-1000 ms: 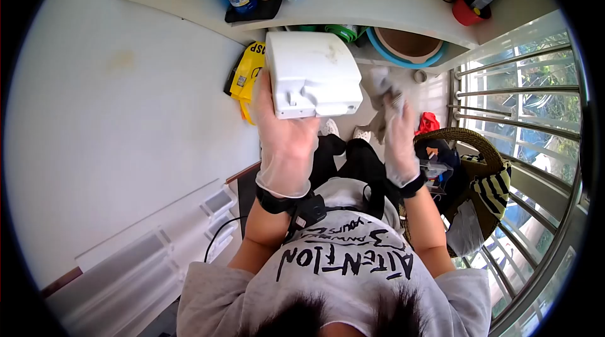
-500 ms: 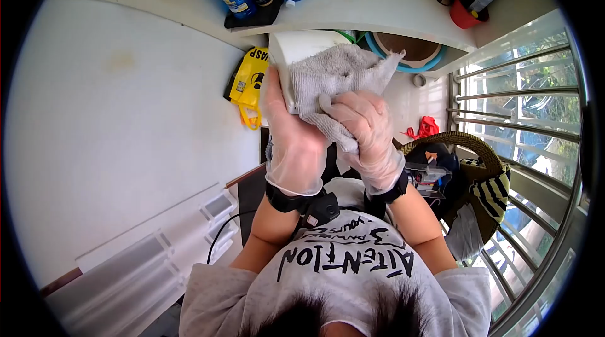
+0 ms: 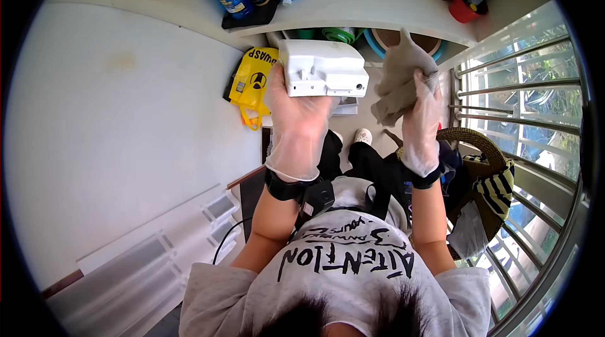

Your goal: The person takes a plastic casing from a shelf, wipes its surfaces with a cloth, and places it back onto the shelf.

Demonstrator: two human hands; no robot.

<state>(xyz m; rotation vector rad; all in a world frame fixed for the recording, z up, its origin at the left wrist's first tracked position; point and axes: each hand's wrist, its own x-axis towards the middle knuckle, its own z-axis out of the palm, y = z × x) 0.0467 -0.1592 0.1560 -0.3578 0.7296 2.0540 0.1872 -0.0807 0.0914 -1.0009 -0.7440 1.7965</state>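
A white plastic box-like casing (image 3: 321,63), with small notches and a round dark hole along its near side, rests in my left hand (image 3: 295,126). The fingers of that hand are mostly hidden beneath and behind the casing. To the right, apart from the casing, a grey cloth (image 3: 403,72) is gripped in my right hand (image 3: 423,119), its folds standing up and hanging to the left. Both hands wear thin clear gloves.
Blue bottles (image 3: 230,0) stand on the shelf (image 3: 372,6) above. A yellow bag (image 3: 255,81) hangs by the white panel (image 3: 126,116) at left. A woven basket (image 3: 485,145) sits by the barred window (image 3: 517,91). A round tub (image 3: 370,40) is under the shelf.
My right hand has moved right, taking the grey cloth off the white casing. The casing has turned in my left hand, so its notched side now faces me.
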